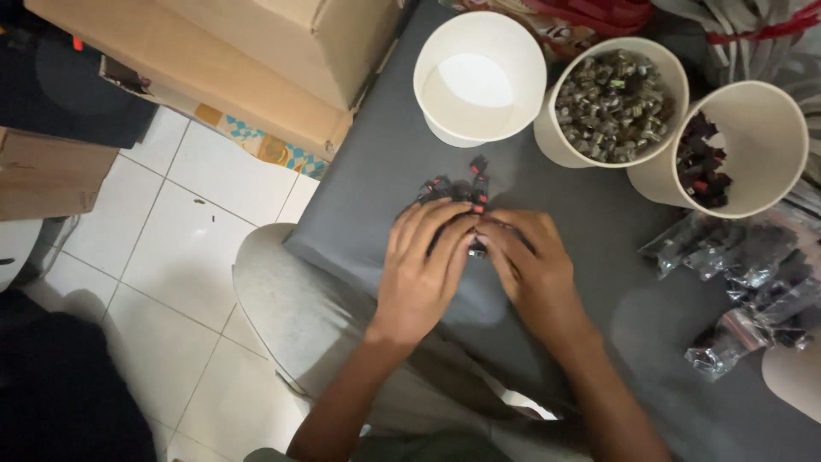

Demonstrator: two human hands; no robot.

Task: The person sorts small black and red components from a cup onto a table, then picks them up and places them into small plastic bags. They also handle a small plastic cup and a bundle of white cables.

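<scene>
A grey pad (599,257) is bearing three paper cups: one empty (479,77), two part-filled (silvery (611,101), dark (723,150)). Left hand (421,269) and right hand (532,261) are pinching together over small black-red parts (462,190), several lying loose, unsorted.

small black parts (453,190): half under fingers (445,235) | clear bags (753,282): cut off right

We've got a grey padded surface (385,171) here: three paper cups (479,77) along the top, small black parts (457,190) mid-frame, clear plastic bags (753,282) at right.
</scene>
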